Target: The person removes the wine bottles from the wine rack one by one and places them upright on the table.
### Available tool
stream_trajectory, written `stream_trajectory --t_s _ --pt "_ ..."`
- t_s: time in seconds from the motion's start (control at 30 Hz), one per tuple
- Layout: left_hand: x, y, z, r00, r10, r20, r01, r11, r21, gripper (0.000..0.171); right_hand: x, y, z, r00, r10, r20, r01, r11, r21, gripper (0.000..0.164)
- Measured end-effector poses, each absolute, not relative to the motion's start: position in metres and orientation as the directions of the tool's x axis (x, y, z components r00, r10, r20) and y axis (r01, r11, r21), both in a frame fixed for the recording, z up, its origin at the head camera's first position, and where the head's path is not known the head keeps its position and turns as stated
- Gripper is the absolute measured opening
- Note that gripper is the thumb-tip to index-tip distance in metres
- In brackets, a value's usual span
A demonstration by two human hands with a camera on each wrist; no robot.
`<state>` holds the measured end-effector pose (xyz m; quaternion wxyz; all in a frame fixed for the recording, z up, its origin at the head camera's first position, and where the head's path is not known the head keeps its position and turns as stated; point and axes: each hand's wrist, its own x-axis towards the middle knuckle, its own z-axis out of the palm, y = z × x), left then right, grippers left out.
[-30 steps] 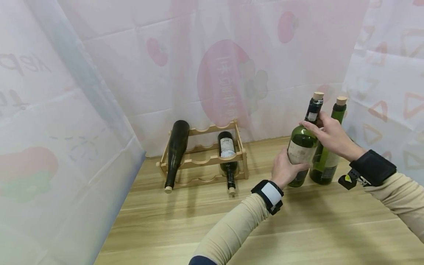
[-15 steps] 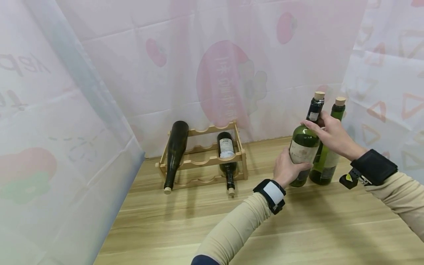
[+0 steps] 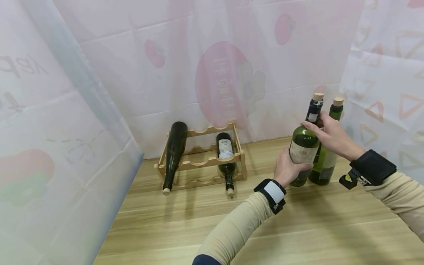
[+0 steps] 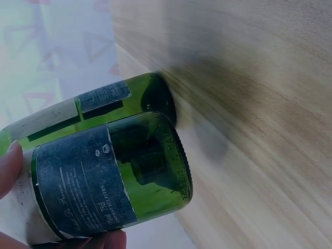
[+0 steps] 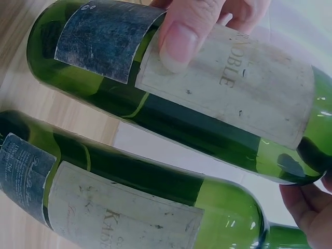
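Green bottle (image 3: pixel 303 147) stands between left hand (image 3: pixel 287 168) and right hand (image 3: pixel 329 135)

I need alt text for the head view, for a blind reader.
A person's left hand grips a corked green bottle around its body, the right hand at its neck. A second green bottle stands at its right. Farther left, one dark bottle lies on the upper tier of a wooden rack, another dark bottle on the lower.
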<state>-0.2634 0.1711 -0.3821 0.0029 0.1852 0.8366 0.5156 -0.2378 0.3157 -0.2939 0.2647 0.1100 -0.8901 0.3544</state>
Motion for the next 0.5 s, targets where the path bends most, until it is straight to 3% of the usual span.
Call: stream_trajectory --t_s 0.5 --pt "-0.2655 0.1773 -0.3913 -0.944 0.304 0.129 0.245 0.383 0.891 0.057 -0.2414 0.3163 -0.2968 -0.855 -0.094 0.51 -0.399 0.747 -0.532 0.036"
